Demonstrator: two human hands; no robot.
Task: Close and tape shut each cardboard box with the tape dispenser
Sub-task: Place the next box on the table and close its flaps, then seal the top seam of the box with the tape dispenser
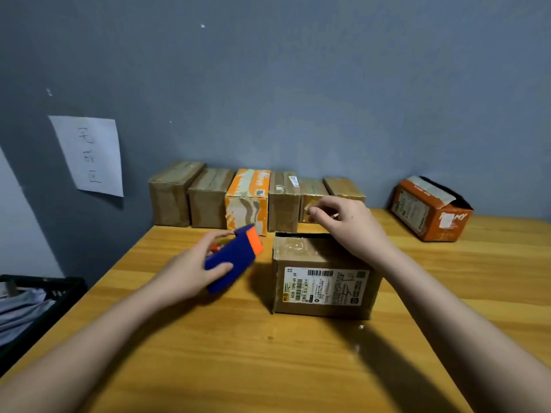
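Left hand (pixel 190 271) fingers grip the blue tape dispenser (pixel 231 259); right hand (pixel 347 223) fingers hang loosely curled over the labelled box (pixel 323 289).

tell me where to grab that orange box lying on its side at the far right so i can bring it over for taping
Take the orange box across its closed orange body, coming from above. It lies on its side with loose flaps gaping to the right, so that end looks too floppy to hold. The right hand is nearer to it; the left hand holds the tape dispenser.

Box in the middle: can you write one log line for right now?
left hand: holds tape dispenser | right hand: pinching above box | box: untaped
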